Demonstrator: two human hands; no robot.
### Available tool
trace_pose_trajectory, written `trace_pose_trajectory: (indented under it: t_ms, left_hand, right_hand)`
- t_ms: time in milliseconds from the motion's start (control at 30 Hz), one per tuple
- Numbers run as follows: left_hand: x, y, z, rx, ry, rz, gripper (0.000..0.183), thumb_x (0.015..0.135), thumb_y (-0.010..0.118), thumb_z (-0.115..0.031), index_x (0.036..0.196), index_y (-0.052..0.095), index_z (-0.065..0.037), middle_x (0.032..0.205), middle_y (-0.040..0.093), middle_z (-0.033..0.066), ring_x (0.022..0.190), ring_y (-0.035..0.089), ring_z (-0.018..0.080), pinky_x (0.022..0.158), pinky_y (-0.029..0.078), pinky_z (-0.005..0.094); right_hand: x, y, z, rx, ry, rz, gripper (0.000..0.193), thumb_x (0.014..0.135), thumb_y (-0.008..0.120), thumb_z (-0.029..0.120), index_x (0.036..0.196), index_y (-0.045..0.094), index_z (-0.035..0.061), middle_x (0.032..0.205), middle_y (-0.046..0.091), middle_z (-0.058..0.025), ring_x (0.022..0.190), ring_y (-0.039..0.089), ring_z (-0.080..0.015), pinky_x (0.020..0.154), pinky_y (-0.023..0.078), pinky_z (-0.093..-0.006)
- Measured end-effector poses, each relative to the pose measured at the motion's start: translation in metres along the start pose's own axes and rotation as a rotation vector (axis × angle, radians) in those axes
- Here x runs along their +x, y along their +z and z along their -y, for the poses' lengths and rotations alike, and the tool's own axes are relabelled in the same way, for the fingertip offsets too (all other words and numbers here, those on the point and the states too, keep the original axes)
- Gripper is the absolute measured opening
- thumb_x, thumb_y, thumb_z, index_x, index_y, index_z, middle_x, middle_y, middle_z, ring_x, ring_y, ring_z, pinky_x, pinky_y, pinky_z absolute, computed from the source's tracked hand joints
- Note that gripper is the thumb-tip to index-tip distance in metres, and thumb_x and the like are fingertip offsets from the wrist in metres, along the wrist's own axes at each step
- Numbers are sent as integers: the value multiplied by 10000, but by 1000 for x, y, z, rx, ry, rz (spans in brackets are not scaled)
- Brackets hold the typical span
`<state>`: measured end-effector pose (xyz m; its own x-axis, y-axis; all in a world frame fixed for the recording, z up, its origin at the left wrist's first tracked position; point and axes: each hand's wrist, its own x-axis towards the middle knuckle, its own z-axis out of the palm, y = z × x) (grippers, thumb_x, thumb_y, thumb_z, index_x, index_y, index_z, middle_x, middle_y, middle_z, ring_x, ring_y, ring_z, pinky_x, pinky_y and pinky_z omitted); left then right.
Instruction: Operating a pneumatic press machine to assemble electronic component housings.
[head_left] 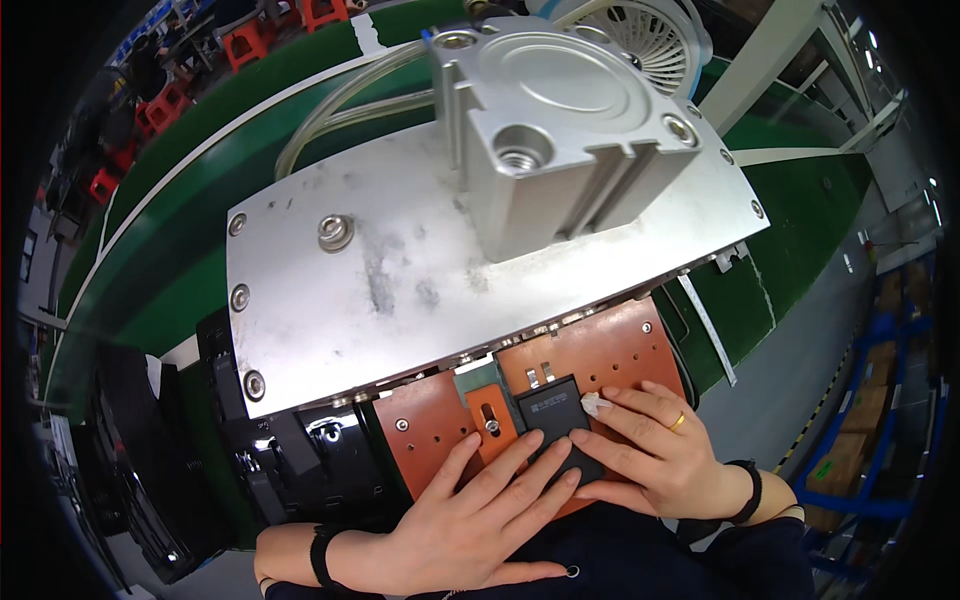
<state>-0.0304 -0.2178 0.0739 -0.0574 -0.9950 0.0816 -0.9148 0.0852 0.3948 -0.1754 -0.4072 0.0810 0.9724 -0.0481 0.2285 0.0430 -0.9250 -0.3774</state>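
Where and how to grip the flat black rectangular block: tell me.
Probably by the long edges of the black block, toward its near end, coming from the person's side. It lies flat on the reddish plate, and the silver machine stands close beyond its far end, cramping that side.

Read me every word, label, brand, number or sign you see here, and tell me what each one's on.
Black block: small pale print near its top edge, too small to read reliably.
Carton on the right: a green patch, no lettering I can make out.
Nothing else shows readable text.
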Motion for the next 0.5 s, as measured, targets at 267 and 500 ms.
trace_pose_trajectory:
  t_ms: [267, 500]
  left_hand:
    - [7, -7, 18, -104, -62, -10, 808, 702, 590, -740, 1270, 569, -166, 1403, 433, 119, 1292, 352, 367, 1067, 206, 551]
    - [10, -6, 23, -101, -88, -43, 774, 715, 578, -736, 1255, 583, -181, 1402, 438, 112, 1291, 354, 358, 1088, 172, 543]
  right_hand:
    - [14, 9, -5, -134, -104, -113, 433, 755, 740, 359, 1054, 671, 52, 1046, 656, -120, 1016, 618, -253, 892, 476, -389]
    - [22, 10, -9, -168, -133, -102, 465, 736, 755, 360, 1042, 669, 21, 1036, 659, -149, 991, 625, -270, 879, 493, -397]
